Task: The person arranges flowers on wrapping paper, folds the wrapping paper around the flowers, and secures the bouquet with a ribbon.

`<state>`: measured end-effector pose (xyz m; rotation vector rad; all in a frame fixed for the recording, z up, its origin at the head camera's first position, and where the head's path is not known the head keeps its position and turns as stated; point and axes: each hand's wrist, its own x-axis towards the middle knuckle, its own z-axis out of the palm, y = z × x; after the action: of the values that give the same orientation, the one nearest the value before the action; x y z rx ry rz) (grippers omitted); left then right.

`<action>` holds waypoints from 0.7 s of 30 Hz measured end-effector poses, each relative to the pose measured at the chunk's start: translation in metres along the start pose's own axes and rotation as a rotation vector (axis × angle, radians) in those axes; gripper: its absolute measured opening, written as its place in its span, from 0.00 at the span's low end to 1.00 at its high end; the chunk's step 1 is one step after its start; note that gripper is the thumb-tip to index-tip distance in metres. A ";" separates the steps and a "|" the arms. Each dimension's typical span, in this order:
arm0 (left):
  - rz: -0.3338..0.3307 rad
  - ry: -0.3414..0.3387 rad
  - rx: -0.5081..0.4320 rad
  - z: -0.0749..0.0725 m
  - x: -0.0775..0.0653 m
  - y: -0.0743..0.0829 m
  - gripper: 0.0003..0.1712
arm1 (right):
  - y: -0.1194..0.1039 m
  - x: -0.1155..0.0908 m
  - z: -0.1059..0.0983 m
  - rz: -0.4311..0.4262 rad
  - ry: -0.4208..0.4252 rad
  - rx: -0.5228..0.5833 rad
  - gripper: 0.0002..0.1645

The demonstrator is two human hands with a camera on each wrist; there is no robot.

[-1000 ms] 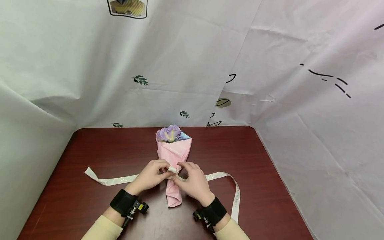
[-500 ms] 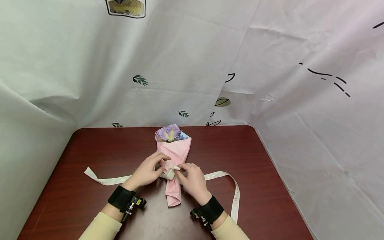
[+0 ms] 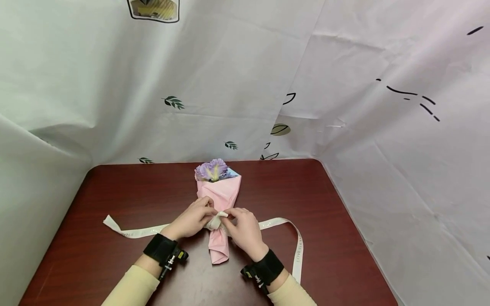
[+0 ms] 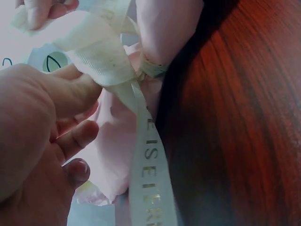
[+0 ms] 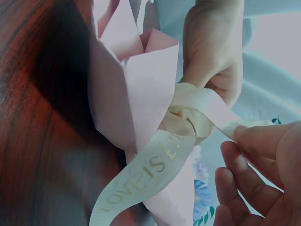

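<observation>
A small bouquet in pink wrapping paper [image 3: 221,192] lies on the table, a purple flower [image 3: 212,170] showing at its top. Around its narrow waist runs a cream ribbon [image 3: 142,232] with printed lettering [image 4: 151,162], gathered into a loop at the front. My right hand [image 3: 245,231] pinches the loop's folded end between thumb and forefinger, as the right wrist view shows. From the other side, my left hand [image 3: 190,219] holds the ribbon close to the knot, its thumb tip hidden behind the band [image 4: 106,63] in the left wrist view.
One ribbon tail stretches left across the dark red wooden table [image 3: 306,199]; the other [image 3: 298,250] curves right and toward the front. White printed cloth [image 3: 229,85] hangs behind the table and along its sides. Both wrists wear black camera straps [image 3: 160,247].
My left hand let go of the loop and drew back with spread fingers, then came in again to the ribbon by the knot. The right hand kept its pinch on the loop's end.
</observation>
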<state>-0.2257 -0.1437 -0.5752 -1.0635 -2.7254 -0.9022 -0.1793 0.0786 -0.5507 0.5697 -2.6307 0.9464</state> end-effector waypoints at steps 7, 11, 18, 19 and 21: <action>-0.058 0.102 -0.020 -0.011 -0.003 0.001 0.11 | 0.005 0.003 -0.004 0.056 0.013 0.060 0.07; -0.080 0.133 -0.108 -0.017 -0.002 0.002 0.19 | 0.010 0.005 -0.007 0.122 -0.002 0.116 0.06; -0.201 0.101 -0.279 -0.018 -0.005 0.007 0.17 | 0.015 0.005 -0.008 0.164 -0.082 0.196 0.08; -0.211 0.112 -0.268 -0.017 -0.005 0.008 0.17 | 0.016 0.004 -0.008 0.170 -0.085 0.199 0.08; -0.231 0.134 -0.260 -0.016 -0.006 0.010 0.16 | 0.016 0.003 -0.008 0.188 -0.084 0.201 0.07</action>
<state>-0.2171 -0.1502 -0.5584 -0.6962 -2.7087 -1.3412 -0.1887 0.0941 -0.5526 0.4200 -2.7190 1.2807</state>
